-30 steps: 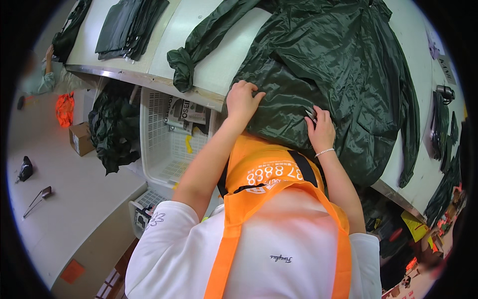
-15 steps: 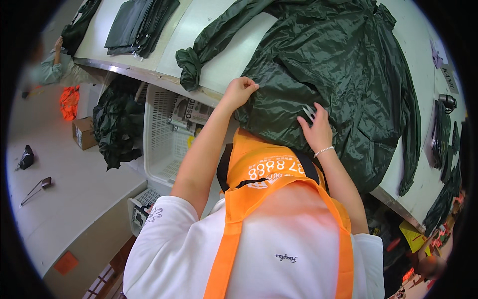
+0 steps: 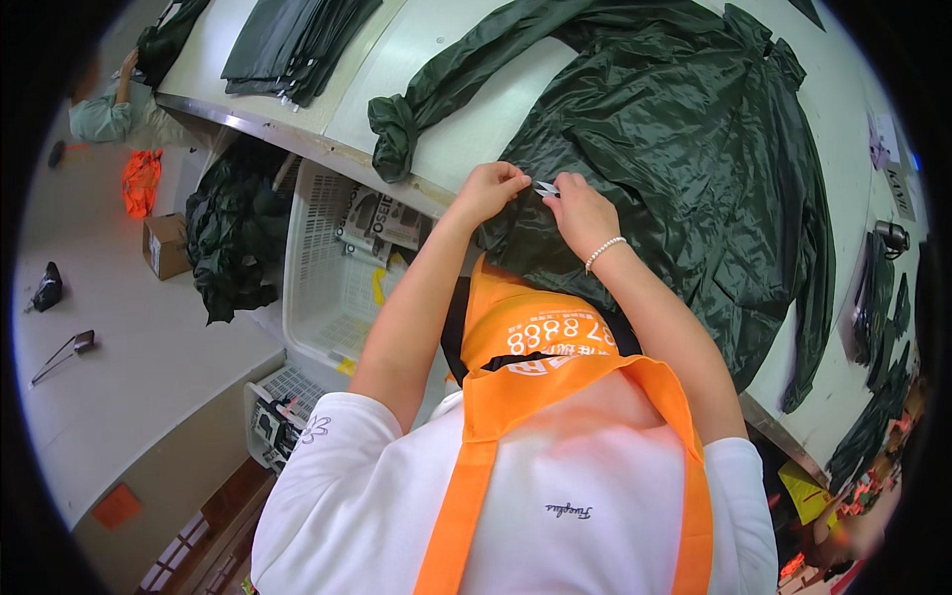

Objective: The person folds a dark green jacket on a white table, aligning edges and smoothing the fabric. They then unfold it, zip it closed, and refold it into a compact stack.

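A dark green rain jacket lies spread on a white table, one sleeve stretched to the left with a bunched cuff. My left hand and my right hand meet at the jacket's near edge. Both pinch a small pale tag-like piece between the fingertips. A bead bracelet circles my right wrist. I wear an orange apron over a white shirt.
A stack of folded dark green garments lies on the table's far left. Below the edge stand a white plastic crate with papers, a heap of dark green fabric and a cardboard box. Another person crouches at far left.
My hands were apart, flat on the jacket. They have come together at its near edge and now pinch the small pale piece.
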`<state>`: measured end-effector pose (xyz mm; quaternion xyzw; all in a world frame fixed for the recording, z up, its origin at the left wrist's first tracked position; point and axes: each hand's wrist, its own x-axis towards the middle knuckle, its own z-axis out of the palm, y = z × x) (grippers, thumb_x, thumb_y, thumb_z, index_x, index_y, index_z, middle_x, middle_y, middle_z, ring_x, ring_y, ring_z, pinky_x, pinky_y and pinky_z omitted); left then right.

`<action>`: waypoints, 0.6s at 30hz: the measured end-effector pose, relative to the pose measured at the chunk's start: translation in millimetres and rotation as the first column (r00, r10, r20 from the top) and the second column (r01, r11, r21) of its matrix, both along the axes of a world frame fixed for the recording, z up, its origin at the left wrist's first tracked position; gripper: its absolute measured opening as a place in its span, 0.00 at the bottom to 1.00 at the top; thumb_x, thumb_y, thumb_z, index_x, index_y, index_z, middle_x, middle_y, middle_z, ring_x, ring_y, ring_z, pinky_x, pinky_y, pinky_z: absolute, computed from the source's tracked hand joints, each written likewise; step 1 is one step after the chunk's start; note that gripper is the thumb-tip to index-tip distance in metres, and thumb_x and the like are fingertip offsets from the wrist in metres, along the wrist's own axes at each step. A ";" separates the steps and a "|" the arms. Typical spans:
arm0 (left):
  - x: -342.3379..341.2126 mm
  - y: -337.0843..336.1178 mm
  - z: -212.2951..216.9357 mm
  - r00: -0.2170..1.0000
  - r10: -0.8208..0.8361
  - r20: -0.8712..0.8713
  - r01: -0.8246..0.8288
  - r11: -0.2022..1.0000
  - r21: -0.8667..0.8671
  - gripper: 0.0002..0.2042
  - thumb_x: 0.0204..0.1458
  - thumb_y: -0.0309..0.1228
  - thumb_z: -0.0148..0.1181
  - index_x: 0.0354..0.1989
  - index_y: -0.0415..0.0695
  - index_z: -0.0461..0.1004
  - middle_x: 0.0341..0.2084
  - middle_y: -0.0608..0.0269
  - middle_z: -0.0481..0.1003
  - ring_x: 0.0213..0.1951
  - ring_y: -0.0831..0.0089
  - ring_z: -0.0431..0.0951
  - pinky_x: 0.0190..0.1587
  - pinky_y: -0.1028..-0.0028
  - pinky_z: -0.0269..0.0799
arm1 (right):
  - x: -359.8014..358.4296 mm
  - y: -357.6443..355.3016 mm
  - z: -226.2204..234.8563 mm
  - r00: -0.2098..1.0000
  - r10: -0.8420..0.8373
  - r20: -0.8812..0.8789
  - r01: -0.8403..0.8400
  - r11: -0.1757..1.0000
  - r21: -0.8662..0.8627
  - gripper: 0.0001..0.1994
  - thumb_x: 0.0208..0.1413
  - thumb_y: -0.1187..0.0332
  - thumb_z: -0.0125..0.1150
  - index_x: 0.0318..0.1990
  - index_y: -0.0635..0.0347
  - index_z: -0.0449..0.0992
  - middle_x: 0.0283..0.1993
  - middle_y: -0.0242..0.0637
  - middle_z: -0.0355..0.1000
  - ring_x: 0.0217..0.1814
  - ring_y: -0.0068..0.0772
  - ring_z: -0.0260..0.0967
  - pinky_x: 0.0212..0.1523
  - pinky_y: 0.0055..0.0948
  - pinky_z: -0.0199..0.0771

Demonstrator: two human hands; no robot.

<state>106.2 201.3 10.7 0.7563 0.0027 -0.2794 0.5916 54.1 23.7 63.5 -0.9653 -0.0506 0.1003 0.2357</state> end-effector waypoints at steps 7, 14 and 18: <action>-0.2 -1.6 3.8 1.000 -0.002 -0.010 0.002 1.000 0.015 0.09 0.53 0.32 0.61 0.30 0.38 0.76 0.21 0.71 0.73 0.25 0.83 0.68 0.30 0.80 0.66 | 8.4 4.1 0.2 0.998 0.056 -0.008 -0.056 0.998 -0.018 0.10 0.56 0.62 0.56 0.37 0.59 0.68 0.37 0.42 0.70 0.38 0.45 0.72 0.35 0.40 0.73; -1.3 -11.8 11.3 0.985 0.170 0.037 -0.173 0.976 0.133 0.09 0.48 0.32 0.64 0.31 0.37 0.79 0.21 0.65 0.76 0.24 0.78 0.72 0.30 0.78 0.68 | 2.8 -12.1 0.1 0.992 -0.113 -0.049 0.117 0.991 0.072 0.11 0.55 0.61 0.57 0.37 0.59 0.69 0.38 0.42 0.71 0.39 0.47 0.72 0.36 0.41 0.72; -7.7 -31.9 15.9 0.951 0.053 0.304 -0.179 0.898 0.402 0.09 0.43 0.33 0.65 0.30 0.41 0.80 0.22 0.57 0.77 0.26 0.66 0.77 0.32 0.71 0.70 | -18.3 -42.3 -19.2 0.977 -0.201 -0.077 0.210 0.968 0.138 0.12 0.56 0.61 0.57 0.40 0.61 0.69 0.40 0.43 0.72 0.40 0.49 0.71 0.38 0.41 0.72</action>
